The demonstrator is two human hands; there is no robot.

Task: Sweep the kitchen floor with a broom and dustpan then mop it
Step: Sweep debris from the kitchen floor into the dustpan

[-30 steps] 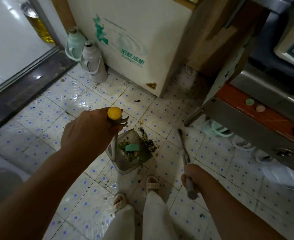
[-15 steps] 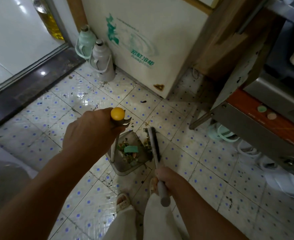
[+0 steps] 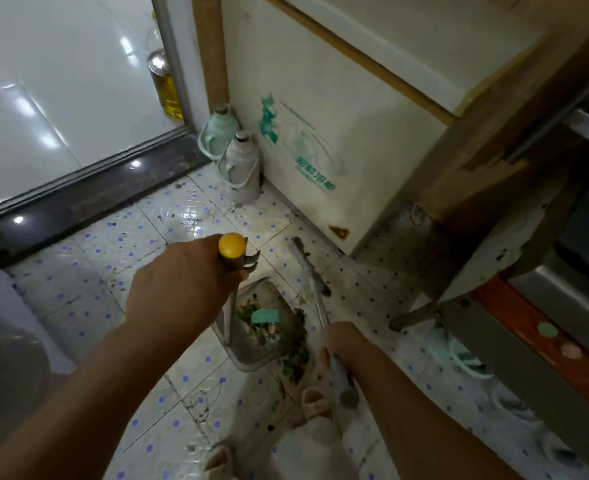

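Head | left hand (image 3: 182, 289) grips dustpan handle (image 3: 232, 251) | right hand (image 3: 345, 344) grips broom (image 3: 312, 282)

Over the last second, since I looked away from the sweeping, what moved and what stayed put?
The broom swung from the right side of the dustpan across to its open edge, its head now reaching further toward the white cabinet. The right hand moved in with it, gripping the handle throughout. The left hand held the yellow-capped dustpan handle all along, and the dustpan stayed in place. Nothing was let go.
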